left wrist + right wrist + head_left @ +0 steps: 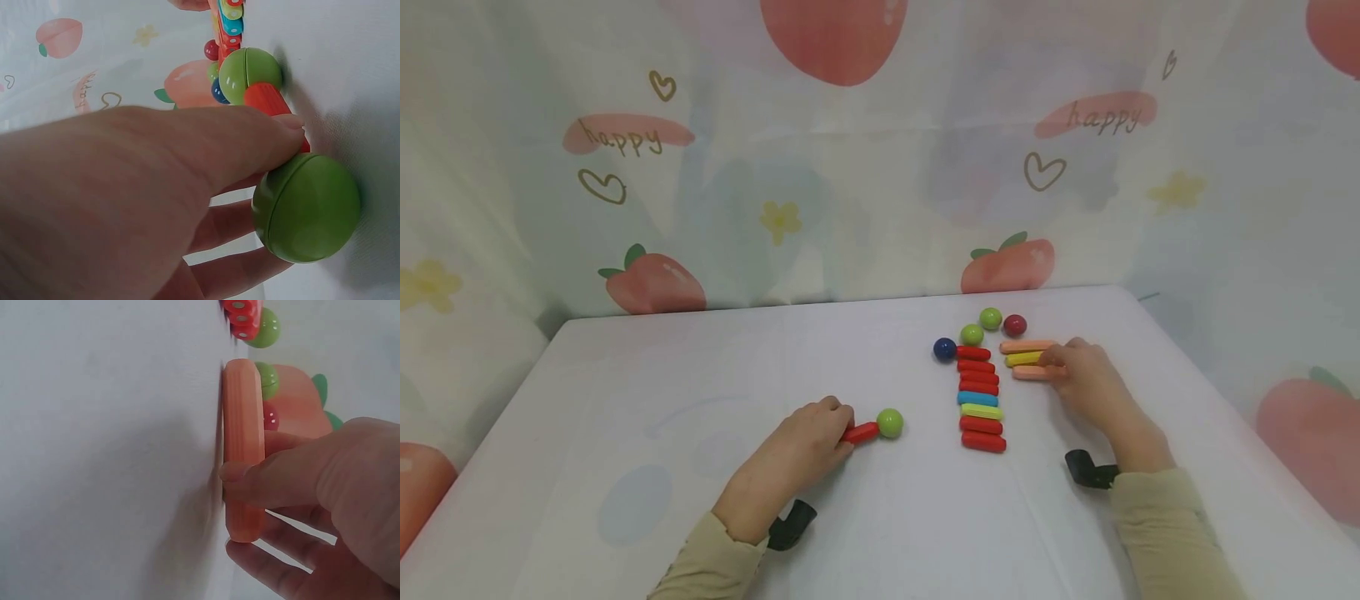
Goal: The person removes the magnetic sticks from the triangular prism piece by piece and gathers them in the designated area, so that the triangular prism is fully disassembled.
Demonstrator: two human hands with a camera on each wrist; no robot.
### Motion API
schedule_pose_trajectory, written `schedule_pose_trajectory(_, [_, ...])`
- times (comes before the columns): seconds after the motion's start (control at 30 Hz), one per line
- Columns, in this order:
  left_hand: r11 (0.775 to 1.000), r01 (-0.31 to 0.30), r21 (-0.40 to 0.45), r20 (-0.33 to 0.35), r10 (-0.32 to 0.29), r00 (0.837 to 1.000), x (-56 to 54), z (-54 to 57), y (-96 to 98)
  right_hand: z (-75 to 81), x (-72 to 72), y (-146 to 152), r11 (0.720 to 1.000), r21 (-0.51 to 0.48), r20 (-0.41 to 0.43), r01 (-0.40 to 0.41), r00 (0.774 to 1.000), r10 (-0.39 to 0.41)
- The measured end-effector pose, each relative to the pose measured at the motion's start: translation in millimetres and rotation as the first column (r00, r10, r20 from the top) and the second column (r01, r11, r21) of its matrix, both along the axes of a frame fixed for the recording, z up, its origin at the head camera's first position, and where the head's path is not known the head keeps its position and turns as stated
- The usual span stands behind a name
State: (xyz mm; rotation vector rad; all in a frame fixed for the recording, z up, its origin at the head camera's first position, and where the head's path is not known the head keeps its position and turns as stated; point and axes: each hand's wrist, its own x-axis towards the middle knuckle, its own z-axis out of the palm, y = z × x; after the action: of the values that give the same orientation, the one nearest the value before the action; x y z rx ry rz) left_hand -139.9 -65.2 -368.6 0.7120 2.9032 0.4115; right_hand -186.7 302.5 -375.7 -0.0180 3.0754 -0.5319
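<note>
My left hand point(808, 437) pinches a short red stick point(861, 433) between thumb and fingers, low over the white table. The left wrist view shows a green ball at each end of it: the near ball point(309, 209) beside the fingers, the far ball point(250, 72) beyond the thumb. On the right, my right hand point(1090, 379) holds a ridged peach-coloured stick point(244, 412), thumb on its near face and fingers behind. Right beside that stick lie a yellow stick point(1022, 359) and another peach stick point(1025, 346).
A column of several red sticks point(981, 424), with a blue stick point(977, 399) and a lime stick point(981, 412) among them, lies between the hands. Behind it sit a dark blue ball point(945, 349), two green balls point(972, 335) and a dark red ball point(1015, 325). Printed cloth point(880, 192) hangs behind.
</note>
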Motion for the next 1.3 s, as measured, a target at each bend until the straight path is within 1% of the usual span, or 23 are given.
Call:
schedule_pose_trajectory(0.1, [1.0,0.001,0.002,0.001,-0.001,1.0,0.9,-0.1,-0.2,-2.2,-0.3,-1,1.0,-0.023,-0.007,0.019,1.0,-0.019])
schedule_pose_trajectory(0.23, [1.0,0.007,0.011,-0.005,-0.007,1.0,1.2,-0.5,-0.9,-4.7,-1.1,-3,0.997,-0.059,-0.047,0.053,0.997,-0.056])
schedule_pose_trajectory(0.37, [1.0,0.015,0.006,-0.013,-0.015,1.0,1.0,-1.3,-1.8,-5.9,-1.1,-2,0.996,-0.063,-0.07,0.068,0.995,-0.073])
schedule_pose_trajectory(0.57, [1.0,0.022,0.012,0.003,-0.022,1.0,0.3,-2.0,-2.0,-2.4,0.7,-5,0.995,-0.09,-0.085,0.046,0.995,-0.054])
schedule_pose_trajectory(0.7, [0.999,0.039,0.018,-0.004,-0.039,0.999,-0.4,-1.7,-1.6,5.0,2.1,-12,0.994,-0.106,-0.105,0.025,0.994,-0.036])
schedule_pose_trajectory(0.83, [0.999,0.047,0.019,-0.014,-0.047,0.999,-0.4,-1.3,-1.4,15.8,6.3,-27,0.99,-0.141,-0.144,-0.031,0.99,0.01])
schedule_pose_trajectory(0.9, [0.999,0.046,0.019,-0.013,-0.045,0.999,-0.2,-1.2,-1.4,20.3,9.1,-37,0.984,-0.165,-0.161,-0.072,0.986,0.045])
schedule_pose_trajectory(1.03, [0.999,0.044,0.021,-0.008,-0.044,0.999,0.0,-1.0,-1.7,24.9,14.3,-54,0.97,-0.181,-0.201,-0.164,0.971,0.127])
schedule_pose_trajectory(1.2, [0.998,0.045,0.033,-0.019,-0.044,0.999,0.4,-0.6,-2.6,27.2,20.8,-74,0.95,-0.149,-0.243,-0.273,0.942,0.232])
schedule_pose_trajectory(1.3, [0.998,0.044,0.038,-0.028,-0.043,0.999,0.5,-0.3,-2.9,26.6,25.2,-87,0.929,-0.12,-0.263,-0.35,0.914,0.31])
